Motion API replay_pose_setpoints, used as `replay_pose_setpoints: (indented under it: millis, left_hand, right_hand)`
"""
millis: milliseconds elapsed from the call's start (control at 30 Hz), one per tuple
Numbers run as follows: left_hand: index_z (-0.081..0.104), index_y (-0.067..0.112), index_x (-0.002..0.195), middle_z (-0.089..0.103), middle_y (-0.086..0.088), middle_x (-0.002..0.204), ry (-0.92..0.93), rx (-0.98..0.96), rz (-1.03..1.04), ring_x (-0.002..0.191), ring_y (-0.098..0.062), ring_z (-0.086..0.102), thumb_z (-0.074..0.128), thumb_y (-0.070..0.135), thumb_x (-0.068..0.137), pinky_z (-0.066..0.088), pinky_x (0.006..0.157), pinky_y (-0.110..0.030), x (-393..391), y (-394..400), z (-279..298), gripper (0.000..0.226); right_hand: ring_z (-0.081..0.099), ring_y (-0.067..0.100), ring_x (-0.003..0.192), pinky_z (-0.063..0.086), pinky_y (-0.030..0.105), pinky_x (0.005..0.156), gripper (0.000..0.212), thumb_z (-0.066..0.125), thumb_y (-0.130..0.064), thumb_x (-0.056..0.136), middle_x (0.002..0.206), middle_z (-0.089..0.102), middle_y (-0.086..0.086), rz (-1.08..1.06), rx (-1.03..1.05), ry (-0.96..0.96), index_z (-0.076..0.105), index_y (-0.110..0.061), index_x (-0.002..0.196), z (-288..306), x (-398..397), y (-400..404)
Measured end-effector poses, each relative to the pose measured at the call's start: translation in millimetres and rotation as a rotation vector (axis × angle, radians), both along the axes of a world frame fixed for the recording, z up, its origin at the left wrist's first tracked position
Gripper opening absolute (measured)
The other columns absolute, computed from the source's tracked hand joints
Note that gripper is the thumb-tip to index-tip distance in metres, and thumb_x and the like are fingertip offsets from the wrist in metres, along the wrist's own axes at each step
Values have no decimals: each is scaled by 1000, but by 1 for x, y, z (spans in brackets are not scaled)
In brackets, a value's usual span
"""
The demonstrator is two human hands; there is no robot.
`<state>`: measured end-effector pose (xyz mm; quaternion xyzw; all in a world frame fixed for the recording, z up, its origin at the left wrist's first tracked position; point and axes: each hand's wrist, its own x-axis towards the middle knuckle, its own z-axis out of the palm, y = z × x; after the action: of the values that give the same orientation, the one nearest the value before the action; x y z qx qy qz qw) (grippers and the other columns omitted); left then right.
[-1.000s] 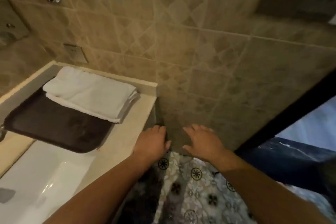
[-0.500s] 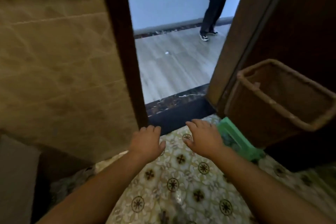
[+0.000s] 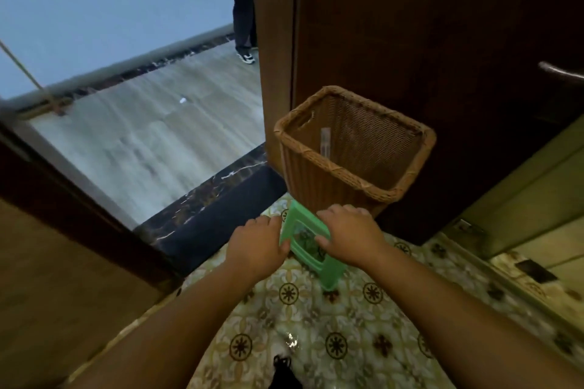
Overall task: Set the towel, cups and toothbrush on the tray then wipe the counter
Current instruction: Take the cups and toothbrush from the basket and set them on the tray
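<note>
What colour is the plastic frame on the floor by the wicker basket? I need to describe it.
Light green, seen in the head view, the only one.

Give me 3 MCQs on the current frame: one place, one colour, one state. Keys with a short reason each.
1. Where does the wicker basket stand?
A. On the floor against the dark wooden door
B. On a counter
C. Out in the hallway

2. What colour is the plastic item between the hands?
A. Red
B. Green
C. White

3. What is the state of the doorway?
A. Shut
B. Covered by a curtain
C. Open, with the hallway floor visible

Key:
1 A: the basket sits on the patterned floor right in front of the door.
2 B: the item is light green, with the left hand and right hand at its two sides.
3 C: the hallway floor and a standing person's legs show through it.
</note>
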<state>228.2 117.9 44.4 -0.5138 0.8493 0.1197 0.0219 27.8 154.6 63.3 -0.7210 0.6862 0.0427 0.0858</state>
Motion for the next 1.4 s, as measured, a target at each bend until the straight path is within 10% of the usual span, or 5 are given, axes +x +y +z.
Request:
replay_pose_setpoints:
  millis: [667,933,1167,1400]
  left_hand:
    - [55,22,118,62,-2,111,133,-61,145,95,-22,58,42,47,94,50,79,-40,-182,-194,-14,37]
    - [56,24,115,61,2,105,195,39,584,91,-16,57,46,45,93,44,75,-30,-273,-228,-50,32]
    - [56,17,118,64,-1,101,619,415,1311,88,-20,65,53,30,94,56,81,-42,-314,-267,-128,28]
    - [26,7,149,31,-18,154,600,233,1716,137,-37,36,65,28,90,37,107,-46,-334,-305,-250,74]
  right_hand:
    - [48,26,121,40,44,96,53,51,-49,89,129,54,4,137,81,-87,46,-23,135,-31,-184,-236]
    - [54,19,108,43,39,85,41,56,-50,86,118,58,-3,373,227,-46,53,-29,121,-97,-256,-332]
    - [57,24,106,45,34,82,37,59,-44,86,118,61,3,284,390,-129,57,-24,117,-185,-263,-378]
    - [42,35,129,34,40,106,75,68,-46,84,142,44,16,-66,346,-572,35,-14,144,-281,-250,-398]
